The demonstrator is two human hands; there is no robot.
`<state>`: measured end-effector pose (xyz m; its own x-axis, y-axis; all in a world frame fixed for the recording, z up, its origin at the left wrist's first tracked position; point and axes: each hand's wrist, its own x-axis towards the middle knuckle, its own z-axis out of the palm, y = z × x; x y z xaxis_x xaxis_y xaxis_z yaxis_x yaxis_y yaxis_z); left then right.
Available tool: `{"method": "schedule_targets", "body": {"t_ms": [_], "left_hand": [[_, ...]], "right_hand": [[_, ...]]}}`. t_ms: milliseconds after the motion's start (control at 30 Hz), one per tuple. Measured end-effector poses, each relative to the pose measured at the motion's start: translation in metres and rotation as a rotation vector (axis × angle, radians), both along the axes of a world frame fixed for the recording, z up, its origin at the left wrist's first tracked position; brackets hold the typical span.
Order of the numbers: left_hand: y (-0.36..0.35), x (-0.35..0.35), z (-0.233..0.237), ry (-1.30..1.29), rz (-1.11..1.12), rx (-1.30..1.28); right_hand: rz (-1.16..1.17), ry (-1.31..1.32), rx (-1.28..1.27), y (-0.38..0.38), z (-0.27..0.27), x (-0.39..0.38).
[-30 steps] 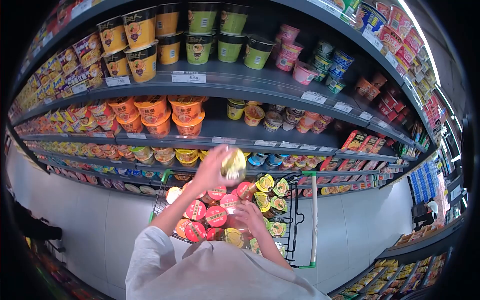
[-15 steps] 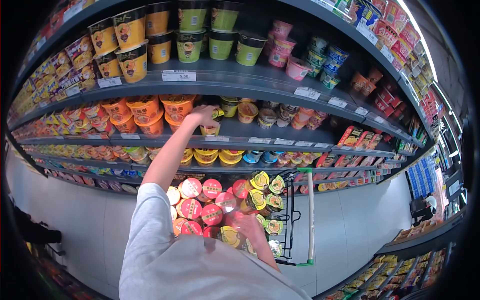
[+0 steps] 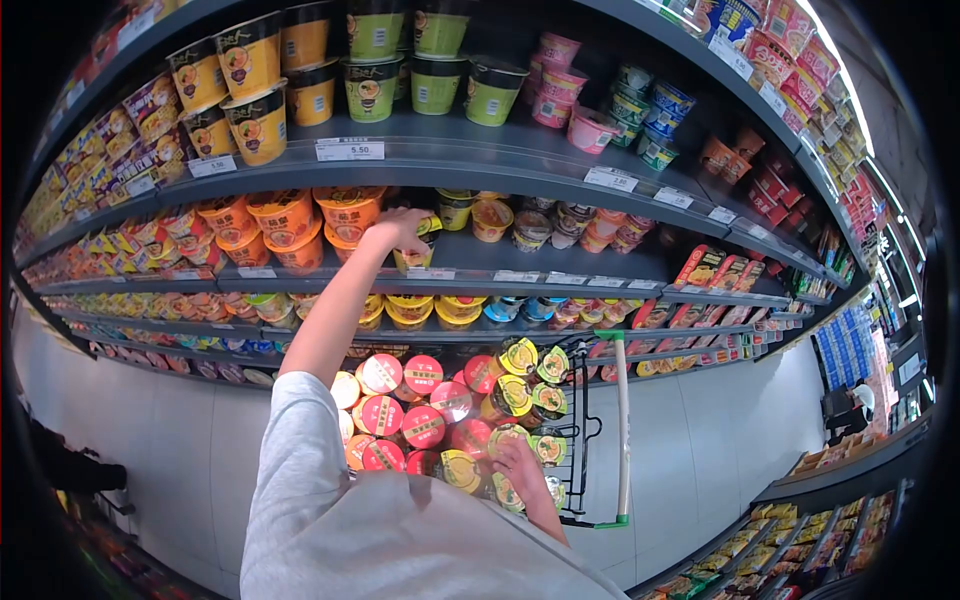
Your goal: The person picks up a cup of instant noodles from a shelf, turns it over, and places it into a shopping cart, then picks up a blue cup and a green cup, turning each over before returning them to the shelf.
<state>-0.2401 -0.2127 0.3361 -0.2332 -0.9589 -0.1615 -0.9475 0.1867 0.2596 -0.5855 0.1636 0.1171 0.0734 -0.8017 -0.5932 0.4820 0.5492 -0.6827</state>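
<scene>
L hand [image 3: 400, 231] took cup [image 3: 420, 252] up onto shelf [image 3: 475, 258].

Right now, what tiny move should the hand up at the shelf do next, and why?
Probably open the left hand and let go of the yellow cup. The cup seems to stand on the shelf edge next to the orange cups, so it looks placed. The right hand is down among the spare cups in the cart.

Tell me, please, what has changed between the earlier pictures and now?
The left hand carried the yellow cup from above the cart up to the second shelf, where it holds it at the edge. The right hand slid slightly nearer the body among the cups in the cart. Everything else stayed put.
</scene>
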Motion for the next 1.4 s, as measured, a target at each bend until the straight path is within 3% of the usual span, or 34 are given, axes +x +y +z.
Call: {"method": "schedule_targets", "body": {"t_ms": [133,233,300,367,433,500,567,633,700,767,867,933,967,1100,1233,1333,1400], "left_hand": [[0.005,-0.002,0.004,-0.026,0.01,-0.014],[0.031,-0.018,0.006,-0.245,0.012,-0.226],[0.071,-0.034,-0.007,0.029,-0.15,-0.627],[0.115,-0.051,-0.028,0.336,-0.359,-0.727],[0.166,-0.062,-0.069,0.513,-0.481,-0.595],[0.219,-0.06,-0.111,0.695,-0.414,-0.279],[0.269,-0.047,-0.171,0.749,-0.103,0.017],[0.322,-0.026,-0.228,0.646,0.026,-0.178],[0.376,-0.006,-0.289,0.58,0.294,0.042],[0.424,0.02,-0.374,0.715,0.348,0.19],[0.464,0.018,-0.374,0.759,0.586,0.317],[0.464,0.017,-0.388,0.859,0.691,0.29],[0.459,0.018,-0.388,0.791,0.643,0.281],[0.444,0.015,-0.35,0.573,0.45,0.353],[0.435,0.017,-0.351,0.536,0.246,0.417],[0.43,0.018,-0.362,0.656,0.174,0.428],[0.43,0.018,-0.366,0.7,0.161,0.464]], "right_hand": [[-0.005,0.022,0.002,-0.001,-0.002,0.004],[-0.009,0.093,0.012,0.002,-0.002,0.006],[-0.028,0.169,-0.009,0.003,-0.005,0.004],[-0.067,0.253,-0.052,0.006,-0.019,-0.01],[-0.172,0.332,-0.088,0.004,-0.03,-0.032],[-0.308,0.439,-0.249,0.005,-0.04,-0.06],[-0.459,0.562,-0.294,0.008,-0.051,-0.1],[-0.588,0.749,-0.251,0.014,-0.048,-0.132],[-0.635,1.001,-0.239,0.027,-0.058,-0.163],[-0.64,1.309,-0.249,0.038,-0.074,-0.181],[-0.461,1.729,-0.167,0.044,-0.096,-0.176],[-0.491,1.595,-0.096,0.029,-0.114,-0.173],[-0.499,1.526,-0.064,0.02,-0.122,-0.173],[-0.059,1.379,0.031,0.002,-0.1,-0.166],[-0.032,1.381,-0.128,0.01,-0.124,-0.182],[-0.124,1.067,-0.175,0.01,-0.131,-0.187],[-0.111,1.018,-0.12,0.009,-0.126,-0.187]]}}
